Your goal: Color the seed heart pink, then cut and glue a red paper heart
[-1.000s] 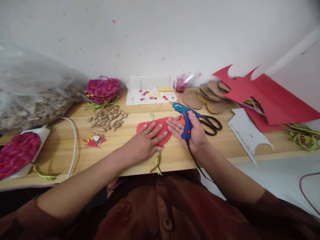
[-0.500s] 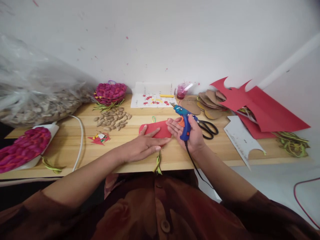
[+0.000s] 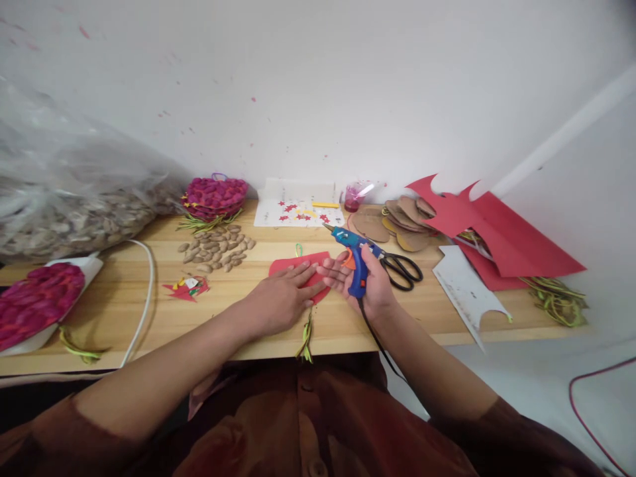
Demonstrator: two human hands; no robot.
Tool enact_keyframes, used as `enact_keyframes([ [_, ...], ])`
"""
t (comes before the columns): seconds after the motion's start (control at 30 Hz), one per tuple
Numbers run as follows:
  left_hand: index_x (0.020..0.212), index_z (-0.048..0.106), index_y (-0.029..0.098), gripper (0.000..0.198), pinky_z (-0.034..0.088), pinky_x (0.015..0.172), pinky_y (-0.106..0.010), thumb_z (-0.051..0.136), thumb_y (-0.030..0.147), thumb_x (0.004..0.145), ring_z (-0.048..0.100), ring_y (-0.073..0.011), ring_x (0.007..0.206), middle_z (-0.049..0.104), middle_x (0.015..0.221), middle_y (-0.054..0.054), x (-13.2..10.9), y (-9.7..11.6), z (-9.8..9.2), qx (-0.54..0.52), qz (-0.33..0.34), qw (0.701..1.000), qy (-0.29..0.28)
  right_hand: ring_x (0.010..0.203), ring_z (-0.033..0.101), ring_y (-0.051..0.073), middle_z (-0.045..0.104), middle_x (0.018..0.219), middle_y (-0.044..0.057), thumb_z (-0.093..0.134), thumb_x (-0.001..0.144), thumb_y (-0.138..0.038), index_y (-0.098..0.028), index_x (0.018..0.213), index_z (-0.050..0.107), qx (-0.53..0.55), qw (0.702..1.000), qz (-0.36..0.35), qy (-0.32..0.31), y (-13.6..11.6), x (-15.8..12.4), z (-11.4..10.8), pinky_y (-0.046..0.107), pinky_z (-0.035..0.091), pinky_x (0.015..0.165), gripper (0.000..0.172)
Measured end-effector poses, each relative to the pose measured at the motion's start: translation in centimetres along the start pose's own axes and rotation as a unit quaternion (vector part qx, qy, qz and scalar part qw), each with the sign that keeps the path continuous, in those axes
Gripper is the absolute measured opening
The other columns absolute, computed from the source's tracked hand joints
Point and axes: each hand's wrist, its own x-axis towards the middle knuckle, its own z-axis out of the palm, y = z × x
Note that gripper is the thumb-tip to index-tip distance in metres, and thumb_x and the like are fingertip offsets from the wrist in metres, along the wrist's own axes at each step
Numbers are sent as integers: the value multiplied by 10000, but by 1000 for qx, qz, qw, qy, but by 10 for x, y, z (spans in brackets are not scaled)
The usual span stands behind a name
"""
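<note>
My left hand point(image 3: 281, 298) lies flat with fingers stretched over a red cut-out piece point(image 3: 318, 260) on the wooden table. A small green loop point(image 3: 299, 250) pokes out behind that piece, and a yellow-green tassel point(image 3: 305, 339) hangs from its front edge. In my right hand point(image 3: 377, 285) sits a blue glue gun point(image 3: 361, 271), its nozzle pointing up and left. The thumb clamps the handle, while the other fingertips reach toward the red piece beside my left hand. Black-handled scissors point(image 3: 405, 270) lie just right of the glue gun.
Shells point(image 3: 216, 248) lie in a loose pile at left, near a purple shell-covered piece point(image 3: 213, 197). A big plastic bag point(image 3: 74, 192) stands far left. White paper point(image 3: 273, 213) with red stars, brown cut-outs point(image 3: 372, 225) and red sheets point(image 3: 527, 238) occupy the back and right.
My left hand has shifted across the red piece, its fingers now closer to my right fingertips. The glue gun stays in my right hand. The whole view has shifted slightly.
</note>
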Motion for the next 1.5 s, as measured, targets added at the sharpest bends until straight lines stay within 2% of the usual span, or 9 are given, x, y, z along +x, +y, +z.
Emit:
enact_keyframes([
  [0.17,1635,325,110,692,273,1268,-452,434,447,1040,266,-299,1586,307,1692,-176,2,3,-10,-19,-37,999,-32,1026,779,300,801,851,93,643,854,-657,-223,820,686,-16,999,-8,-30,1,-3,2,434,645,842,438],
  [0.47,1681,204,249,745,343,1203,-555,470,501,1032,228,-411,1576,212,1711,-217,2,0,-20,13,-46,998,-41,1039,764,299,794,864,87,724,758,-708,-221,814,710,-58,996,-46,-44,3,-6,4,399,657,812,491],
  [0.7,1539,474,74,547,334,1240,-448,442,338,1061,395,-323,1525,502,1570,-230,3,8,1,70,2,998,8,1125,737,282,788,865,56,764,771,-645,-221,788,695,-59,991,-123,20,5,-1,2,371,650,861,429],
  [0.83,1449,568,63,457,351,1240,-412,396,257,1073,524,-284,1443,637,1442,-217,1,12,15,69,21,996,50,1164,721,288,792,895,61,775,770,-629,-214,769,701,-50,989,-133,38,5,1,0,372,642,900,422],
  [1.1,1493,576,207,473,279,1265,-573,416,382,1084,404,-336,1520,563,1546,-118,-30,18,16,-20,49,997,50,1123,739,273,800,962,75,726,831,-637,-211,830,721,-40,994,-94,39,4,0,0,375,637,921,426],
  [1.23,1542,519,287,476,235,1283,-563,418,380,1086,382,-295,1534,541,1566,-62,-39,19,-1,-78,60,995,25,1109,744,266,803,990,74,703,856,-639,-221,797,704,-43,995,-79,41,4,1,-2,386,625,954,422],
  [1.3,1565,475,331,481,321,1259,-514,418,355,1088,469,-245,1485,621,1497,-30,-38,16,-8,-119,63,990,27,1128,738,268,803,982,72,690,862,-642,-226,794,704,-42,996,-74,39,3,2,-2,390,617,967,422],
  [1.4,1544,510,277,469,489,1143,-359,410,338,1089,643,-180,1314,677,1434,-46,-30,9,-6,-155,10,983,100,1154,727,278,802,991,74,680,857,-659,-225,792,708,-42,996,-68,42,2,2,-3,416,598,996,440],
  [1.5,1460,608,156,468,443,1192,-386,449,369,1074,543,-246,1428,626,1487,-109,-17,0,3,-91,-18,989,118,1199,703,293,796,990,76,690,841,-671,-216,784,719,-48,993,-86,57,1,1,-3,434,575,1030,460],
])
